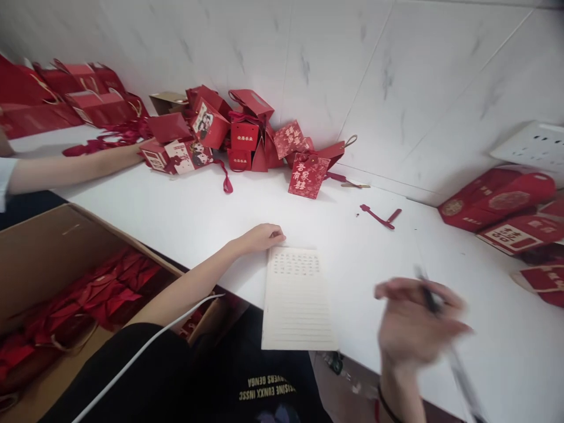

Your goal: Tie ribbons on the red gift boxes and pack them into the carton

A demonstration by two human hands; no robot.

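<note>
A ruled notepad (299, 299) lies at the near edge of the white table, with rows of small handwriting across its top lines. Beside its upper left corner rests my left hand (261, 237), fingers curled in, with nothing visible in them. Raised to the right of the pad is my right hand (412, 326), smeared by motion. A pen (430, 299) lies between its fingers, its shaft slanting down past the hand. The pen is apart from the paper.
Red gift boxes (244, 138) crowd the wall, more boxes (497, 194) at right under a power strip (531, 147). Ribbon pieces (381, 218) lie on the table (198, 217). Another person's arm (79, 167) reaches in from left. A carton (39, 247) holds red bags; a white cable (145, 352) crosses my arm.
</note>
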